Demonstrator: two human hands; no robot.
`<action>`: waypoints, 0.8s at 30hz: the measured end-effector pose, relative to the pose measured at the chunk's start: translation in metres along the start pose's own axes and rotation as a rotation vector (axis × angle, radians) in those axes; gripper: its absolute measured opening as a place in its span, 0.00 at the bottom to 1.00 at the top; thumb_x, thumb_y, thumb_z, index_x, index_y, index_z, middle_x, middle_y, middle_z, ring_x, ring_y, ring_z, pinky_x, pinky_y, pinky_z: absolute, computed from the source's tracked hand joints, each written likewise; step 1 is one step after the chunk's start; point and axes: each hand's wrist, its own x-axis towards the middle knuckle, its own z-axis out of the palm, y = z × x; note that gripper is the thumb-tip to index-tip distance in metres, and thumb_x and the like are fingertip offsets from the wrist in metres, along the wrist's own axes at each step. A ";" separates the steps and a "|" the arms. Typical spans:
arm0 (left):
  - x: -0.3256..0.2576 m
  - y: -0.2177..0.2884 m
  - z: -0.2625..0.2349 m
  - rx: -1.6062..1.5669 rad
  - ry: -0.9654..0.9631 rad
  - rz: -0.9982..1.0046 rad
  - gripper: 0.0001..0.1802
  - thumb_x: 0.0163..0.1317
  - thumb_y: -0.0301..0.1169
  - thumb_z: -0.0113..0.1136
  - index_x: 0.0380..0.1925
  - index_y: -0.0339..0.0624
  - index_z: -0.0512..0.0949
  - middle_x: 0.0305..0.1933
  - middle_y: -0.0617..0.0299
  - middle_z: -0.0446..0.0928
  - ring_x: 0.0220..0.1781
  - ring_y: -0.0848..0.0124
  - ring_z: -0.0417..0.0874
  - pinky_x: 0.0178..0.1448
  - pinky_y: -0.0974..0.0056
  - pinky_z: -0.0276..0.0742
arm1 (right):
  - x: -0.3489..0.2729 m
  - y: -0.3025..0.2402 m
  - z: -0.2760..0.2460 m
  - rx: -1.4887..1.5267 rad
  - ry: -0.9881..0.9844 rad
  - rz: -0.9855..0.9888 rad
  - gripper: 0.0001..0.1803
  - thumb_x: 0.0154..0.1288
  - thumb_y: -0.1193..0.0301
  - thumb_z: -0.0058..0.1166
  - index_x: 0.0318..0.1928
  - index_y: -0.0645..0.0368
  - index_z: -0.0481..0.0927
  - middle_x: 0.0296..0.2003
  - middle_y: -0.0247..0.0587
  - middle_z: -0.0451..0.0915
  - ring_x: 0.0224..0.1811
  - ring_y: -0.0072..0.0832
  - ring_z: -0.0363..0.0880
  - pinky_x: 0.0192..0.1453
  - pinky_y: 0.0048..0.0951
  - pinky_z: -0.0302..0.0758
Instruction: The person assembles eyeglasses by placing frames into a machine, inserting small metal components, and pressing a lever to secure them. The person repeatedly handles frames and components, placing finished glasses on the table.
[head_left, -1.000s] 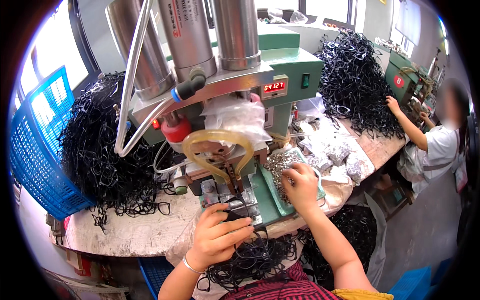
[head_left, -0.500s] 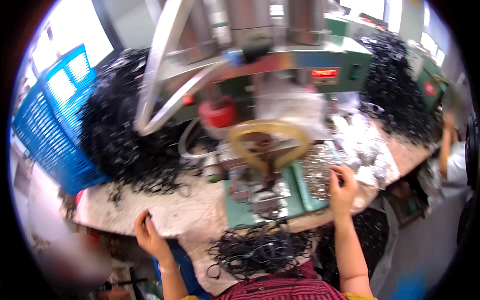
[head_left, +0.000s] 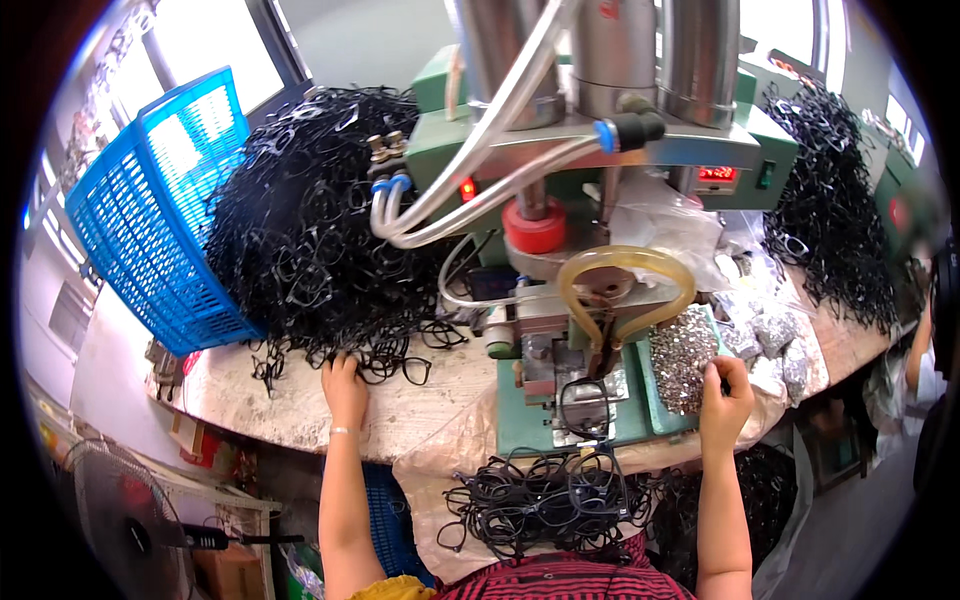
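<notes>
My left hand (head_left: 345, 395) reaches to the front edge of a heap of black eyeglass frames (head_left: 330, 230). Its fingers are bent together on an eyeglass frame (head_left: 375, 362) at the heap's edge; the fingertips are partly hidden. At the right, my right hand (head_left: 727, 400) is closed in a pinch beside a green tray (head_left: 655, 405) of small shiny metal parts (head_left: 682, 355). Whatever that pinch holds is too small to name. Between my hands, a single black eyeglass frame (head_left: 583, 408) stands at the fixture of a green press (head_left: 600, 150).
More eyeglass frames (head_left: 545, 500) are piled at the table's near edge, and another heap (head_left: 830, 200) lies far right. A blue basket (head_left: 165, 215) leans at the left. Clear hoses (head_left: 480, 135) cross before the press. Plastic bags (head_left: 775, 335) lie beyond the tray.
My left hand has moved forward and right to the heap of frames. My right hand stays by the tray, its fingers now closer together. The view has shifted and is sharper.
</notes>
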 end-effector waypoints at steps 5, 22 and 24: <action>-0.020 0.048 -0.029 -0.185 -0.117 0.073 0.12 0.54 0.20 0.56 0.39 0.39 0.81 0.54 0.48 0.78 0.56 0.48 0.74 0.60 0.51 0.72 | 0.001 0.004 0.010 0.379 0.040 0.234 0.05 0.66 0.80 0.58 0.41 0.62 0.82 0.34 0.29 0.82 0.36 0.14 0.77 0.42 0.16 0.71; 0.007 0.247 -0.163 -1.868 0.072 -0.302 0.16 0.79 0.42 0.38 0.41 0.43 0.70 0.35 0.49 0.82 0.35 0.65 0.82 0.42 0.62 0.79 | -0.023 -0.103 0.071 0.520 -0.382 0.010 0.27 0.60 0.79 0.65 0.59 0.65 0.72 0.45 0.40 0.84 0.46 0.21 0.82 0.55 0.24 0.74; 0.027 0.276 -0.205 -1.803 0.181 0.029 0.16 0.79 0.40 0.34 0.42 0.40 0.66 0.36 0.43 0.82 0.36 0.61 0.83 0.47 0.57 0.80 | -0.028 -0.112 0.067 0.582 -0.366 0.104 0.27 0.59 0.80 0.65 0.59 0.66 0.71 0.46 0.41 0.83 0.46 0.21 0.81 0.55 0.24 0.74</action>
